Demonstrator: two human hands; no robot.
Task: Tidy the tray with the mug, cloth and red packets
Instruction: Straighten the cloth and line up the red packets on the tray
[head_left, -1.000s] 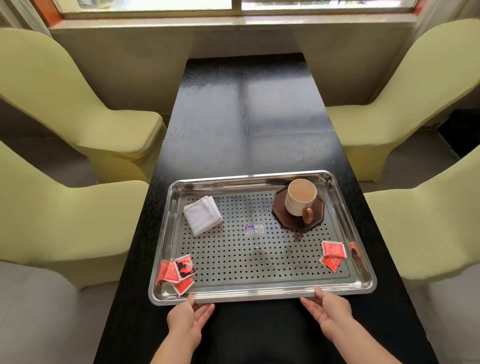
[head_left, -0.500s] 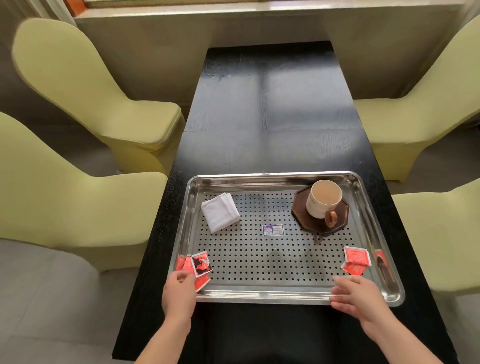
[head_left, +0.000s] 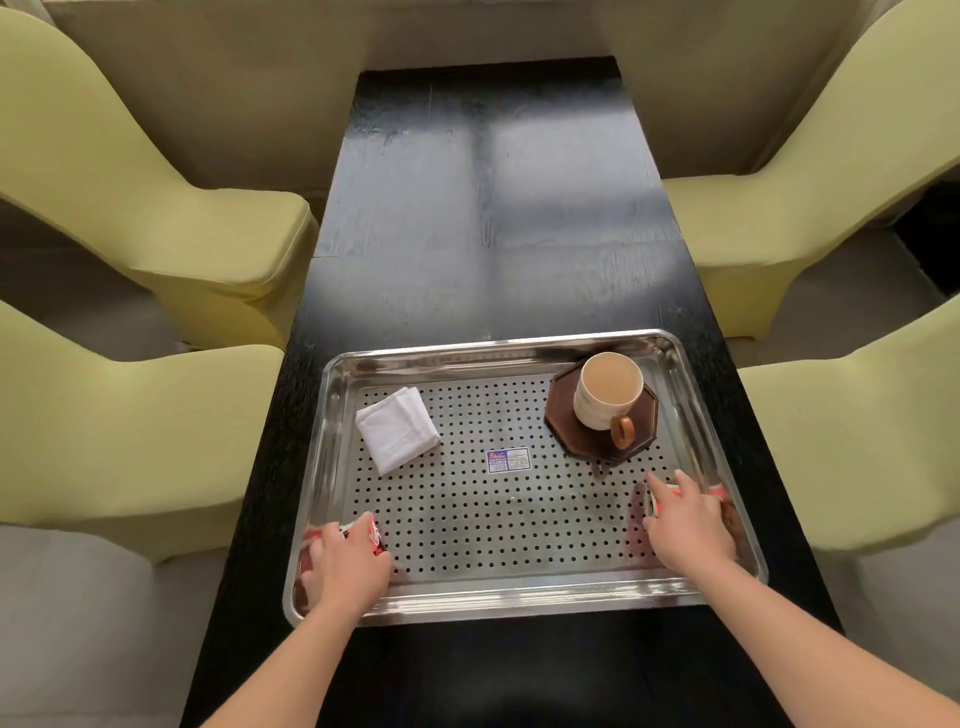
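The near-left red packets (head_left: 372, 531) are lying in the tray's (head_left: 519, 354) near left corner, and I am curling my left hand (head_left: 350, 569) over them, fingers closing on the pile. The near-right red packets (head_left: 671, 488) are sitting in the near right corner under my right hand (head_left: 688, 519); its forefinger is pointing out straight, and I cannot tell whether it is gripping them. The folded white cloth (head_left: 397, 436) is lying far left. The mug (head_left: 605, 392) is standing upright on a dark coaster (head_left: 569, 434), far right. The tray is resting on a black table (head_left: 493, 208) between yellow-green chairs (head_left: 130, 182).
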